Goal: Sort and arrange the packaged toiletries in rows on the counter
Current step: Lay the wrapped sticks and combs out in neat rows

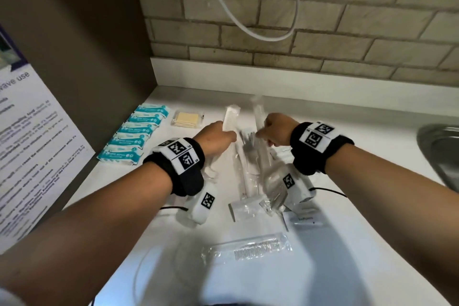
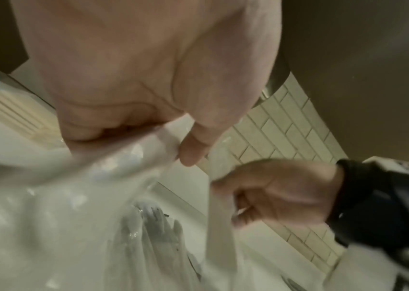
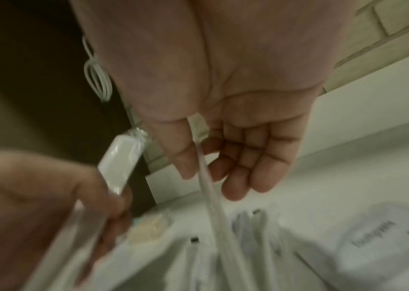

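Note:
My left hand (image 1: pixel 219 135) grips a white comb in a clear wrapper (image 1: pixel 231 117), held above the white counter (image 1: pixel 347 131); the right wrist view shows that comb (image 3: pixel 119 163) sticking up from my left hand (image 3: pixel 49 196). My right hand (image 1: pixel 269 131) pinches a long thin clear packet (image 1: pixel 258 112) between thumb and fingers (image 3: pixel 238 177); the same packet (image 3: pixel 210 196) hangs down from it. Below both hands lies a loose pile of wrapped toothbrushes (image 1: pixel 248 169). Several blue packets (image 1: pixel 134 134) lie in a row at the left.
A yellow cotton-swab pack (image 1: pixel 186 119) lies beside the blue row. Near the front lie another wrapped comb (image 1: pixel 250 248) and a white toothpaste box (image 1: pixel 306 220). A steel sink (image 1: pixel 439 154) is at the right, a brown cabinet wall (image 1: pixel 99 57) at the left, and brick tiles behind.

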`<state>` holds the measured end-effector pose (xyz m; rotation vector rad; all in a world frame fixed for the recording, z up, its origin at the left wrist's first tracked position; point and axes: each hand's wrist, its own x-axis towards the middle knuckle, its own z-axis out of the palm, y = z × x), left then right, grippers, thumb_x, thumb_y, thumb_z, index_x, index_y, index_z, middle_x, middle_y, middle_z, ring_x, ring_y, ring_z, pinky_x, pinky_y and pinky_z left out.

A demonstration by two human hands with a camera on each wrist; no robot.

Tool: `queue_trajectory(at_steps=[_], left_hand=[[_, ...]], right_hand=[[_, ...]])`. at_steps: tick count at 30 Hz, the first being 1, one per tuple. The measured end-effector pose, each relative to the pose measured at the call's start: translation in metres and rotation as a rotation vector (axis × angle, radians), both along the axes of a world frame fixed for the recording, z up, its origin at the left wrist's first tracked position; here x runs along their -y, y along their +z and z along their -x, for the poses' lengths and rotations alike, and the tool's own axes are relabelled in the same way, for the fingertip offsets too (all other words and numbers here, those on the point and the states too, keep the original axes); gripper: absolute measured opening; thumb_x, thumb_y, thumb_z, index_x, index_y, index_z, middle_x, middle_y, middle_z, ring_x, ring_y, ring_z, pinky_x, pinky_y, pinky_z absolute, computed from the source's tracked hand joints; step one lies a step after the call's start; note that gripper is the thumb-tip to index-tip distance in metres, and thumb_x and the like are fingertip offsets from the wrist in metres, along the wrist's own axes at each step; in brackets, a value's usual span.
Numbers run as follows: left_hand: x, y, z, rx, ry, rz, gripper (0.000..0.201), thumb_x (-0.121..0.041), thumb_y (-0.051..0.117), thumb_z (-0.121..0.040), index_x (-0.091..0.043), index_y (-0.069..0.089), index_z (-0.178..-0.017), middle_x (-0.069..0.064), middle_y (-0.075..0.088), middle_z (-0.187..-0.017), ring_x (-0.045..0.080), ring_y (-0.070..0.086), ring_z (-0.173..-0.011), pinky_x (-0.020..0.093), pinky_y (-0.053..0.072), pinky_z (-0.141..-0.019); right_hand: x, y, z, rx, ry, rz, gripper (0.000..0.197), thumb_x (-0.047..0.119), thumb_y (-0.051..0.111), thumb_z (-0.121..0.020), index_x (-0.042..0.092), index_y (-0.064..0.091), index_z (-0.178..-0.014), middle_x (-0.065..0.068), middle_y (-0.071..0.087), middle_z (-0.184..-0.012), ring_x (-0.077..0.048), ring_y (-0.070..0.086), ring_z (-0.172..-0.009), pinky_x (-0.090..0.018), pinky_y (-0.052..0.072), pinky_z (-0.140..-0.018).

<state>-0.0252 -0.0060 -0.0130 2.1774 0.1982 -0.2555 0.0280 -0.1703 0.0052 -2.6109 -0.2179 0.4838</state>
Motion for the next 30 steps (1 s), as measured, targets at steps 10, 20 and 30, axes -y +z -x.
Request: queue_trajectory(at_steps=[10, 20, 30], left_hand=[[0.048, -0.011, 0.001, 0.011, -0.101, 0.065, 0.016, -0.017, 0.063, -0.088, -0.010, 0.052, -0.097, 0.006, 0.057, -0.075, 0.016, 0.053, -0.049, 0.022, 0.040, -0.039], [0.118, -0.024, -0.024, 0.011, -0.311, -0.340, 0.037, -0.035, 0.079, -0.075, -0.009, 0.060, -0.093, 0.004, 0.066, -0.084, 0.021, 0.063, -0.075, 0.028, 0.049, -0.063], [0.116, -0.027, -0.031, -0.032, -0.224, -0.137, 0.022, -0.016, 0.080, -0.070, -0.006, 0.068, -0.086, 0.006, 0.067, -0.068, 0.019, 0.062, -0.054, 0.027, 0.051, -0.055]], right_hand=[[0.054, 0.033, 0.024, 0.132, -0.197, -0.468, 0.017, 0.006, 0.048, -0.091, 0.005, 0.037, -0.104, -0.014, 0.066, -0.081, -0.027, 0.062, -0.061, -0.024, 0.047, -0.050], [0.125, -0.006, 0.067, -0.117, -0.247, -0.063, 0.012, 0.012, 0.051, -0.091, 0.003, 0.051, -0.098, -0.007, 0.060, -0.070, -0.020, 0.054, -0.054, -0.028, 0.044, -0.053], [0.150, -0.022, 0.064, -0.112, -0.282, -0.132, 0.015, 0.015, 0.055, -0.090, 0.006, 0.047, -0.100, -0.006, 0.061, -0.070, -0.020, 0.054, -0.053, -0.030, 0.044, -0.054]])
